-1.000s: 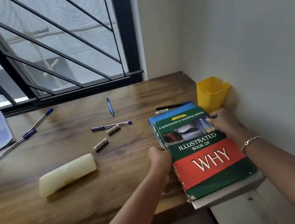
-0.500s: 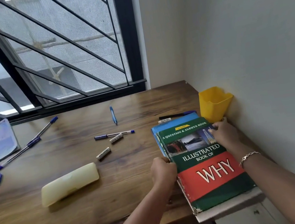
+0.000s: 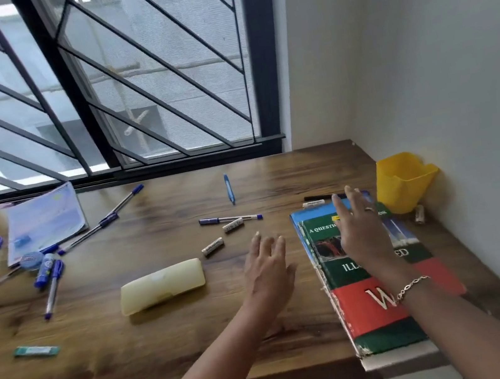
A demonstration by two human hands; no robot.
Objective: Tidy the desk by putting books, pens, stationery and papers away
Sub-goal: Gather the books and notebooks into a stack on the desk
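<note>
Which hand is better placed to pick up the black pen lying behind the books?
The right hand. It is open above the books, fingertips almost at the black pen. The left hand, also open, is over bare desk, farther from the pen.

Bench (image 3: 170,351): wood-grain top, semi-gloss, smooth. Book (image 3: 391,308) at 4 o'clock: glossy card cover, spine frayed and rough, white paper edge at its base. Cup (image 3: 403,183) at 2 o'clock: smooth yellow plastic. Case (image 3: 162,285): matt cream plastic. Bracelet (image 3: 412,286): shiny metal chain.
</note>
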